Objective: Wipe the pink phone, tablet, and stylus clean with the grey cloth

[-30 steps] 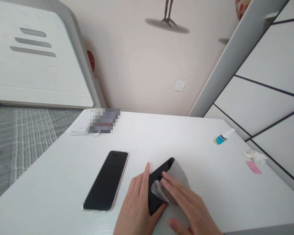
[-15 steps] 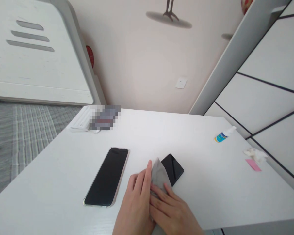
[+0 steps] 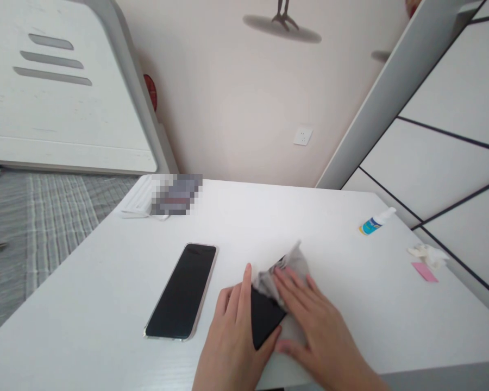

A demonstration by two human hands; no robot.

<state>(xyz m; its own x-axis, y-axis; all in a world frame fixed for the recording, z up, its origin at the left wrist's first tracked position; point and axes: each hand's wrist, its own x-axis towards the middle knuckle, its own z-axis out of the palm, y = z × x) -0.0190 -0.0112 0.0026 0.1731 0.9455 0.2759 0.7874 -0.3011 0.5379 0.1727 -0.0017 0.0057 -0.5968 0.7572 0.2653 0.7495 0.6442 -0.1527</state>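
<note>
A black smartphone point(image 3: 265, 320) lies slanted on the white table. My left hand point(image 3: 234, 331) grips it by the edges, thumb at the lower right and fingers along the left side. Over the far end of the phone spreads a crumpled grey cloth point(image 3: 297, 263). My right hand point(image 3: 318, 326) presses this cloth onto the screen, fingers together and the thumb resting lower down. Part of the cloth hangs beneath my right palm. To the left, a larger phone in a clear case point(image 3: 182, 291) lies face up, untouched by either hand.
On the white table point(image 3: 244, 217), a small spray bottle point(image 3: 375, 221) lies at the right, near a crumpled white tissue point(image 3: 430, 255) and a pink slip point(image 3: 424, 272). A white face mask point(image 3: 138, 198) and a blurred-out item point(image 3: 177, 194) are at the back left.
My right hand and the cloth have slid forward and right, over the far end of the phone. The near part of the screen, covered before, now shows. My left hand stays nearly in place.
</note>
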